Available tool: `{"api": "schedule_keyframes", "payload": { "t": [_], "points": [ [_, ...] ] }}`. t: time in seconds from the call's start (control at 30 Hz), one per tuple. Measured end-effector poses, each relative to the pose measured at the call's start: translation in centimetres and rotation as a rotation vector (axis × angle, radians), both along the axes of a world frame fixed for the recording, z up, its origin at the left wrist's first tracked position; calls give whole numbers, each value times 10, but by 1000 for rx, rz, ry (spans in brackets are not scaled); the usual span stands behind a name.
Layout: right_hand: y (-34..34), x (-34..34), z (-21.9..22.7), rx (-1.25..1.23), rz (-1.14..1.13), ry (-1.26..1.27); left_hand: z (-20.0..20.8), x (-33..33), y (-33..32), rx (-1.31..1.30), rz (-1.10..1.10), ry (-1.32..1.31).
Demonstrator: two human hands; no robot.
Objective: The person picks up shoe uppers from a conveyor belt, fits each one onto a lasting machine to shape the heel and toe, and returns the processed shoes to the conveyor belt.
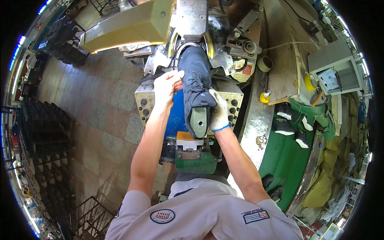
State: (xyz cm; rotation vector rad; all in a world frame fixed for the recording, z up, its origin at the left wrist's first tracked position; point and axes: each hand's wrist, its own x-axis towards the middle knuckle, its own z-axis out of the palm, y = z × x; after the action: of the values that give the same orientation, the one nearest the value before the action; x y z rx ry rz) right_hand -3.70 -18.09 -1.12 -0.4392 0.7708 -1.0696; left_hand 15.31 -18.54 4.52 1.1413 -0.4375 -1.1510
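A dark lace-up shoe upper (195, 70) is pulled over a grey-green shoe last (199, 121), which shows at the heel opening. Its toe points away from me, up against the curved metal jaw of a shoe-making machine (190, 22). My bare left hand (166, 87) has its fingers closed on the upper's left edge near the forefoot. On the right side by the collar, my right hand (218, 110), in a white glove with a blue cuff, wraps round the shoe; its fingertips are partly hidden. Below the heel sits an orange-and-white support pad (189, 141) on the machine.
A yellow machine cover (128, 28) juts out at upper left. Control panels with black knobs (233, 110) flank the shoe. To the right, a green conveyor belt (289, 160) carries several dark shoes (285, 127). Shoe racks (48, 136) stand left; a grey open box (336, 68) stands right.
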Motion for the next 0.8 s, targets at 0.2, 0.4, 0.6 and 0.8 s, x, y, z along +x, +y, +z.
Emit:
{"api": "schedule_keyframes", "payload": {
  "t": [0.2, 0.4, 0.6, 0.8],
  "points": [
    [-8, 22, -5, -221, -78, 189, -7, -8, 2, -41, 168, 52],
    [-8, 49, 2, -125, -170, 93, -39, 3, 14, -3, 71, -62],
    [-6, 51, 1, -103, -170, 166, -60, -13, 36, 130, -107, 210],
    [-13, 42, -11, -93, -171, 118, -43, -21, 28, 179, -101, 94]
  ]
}}
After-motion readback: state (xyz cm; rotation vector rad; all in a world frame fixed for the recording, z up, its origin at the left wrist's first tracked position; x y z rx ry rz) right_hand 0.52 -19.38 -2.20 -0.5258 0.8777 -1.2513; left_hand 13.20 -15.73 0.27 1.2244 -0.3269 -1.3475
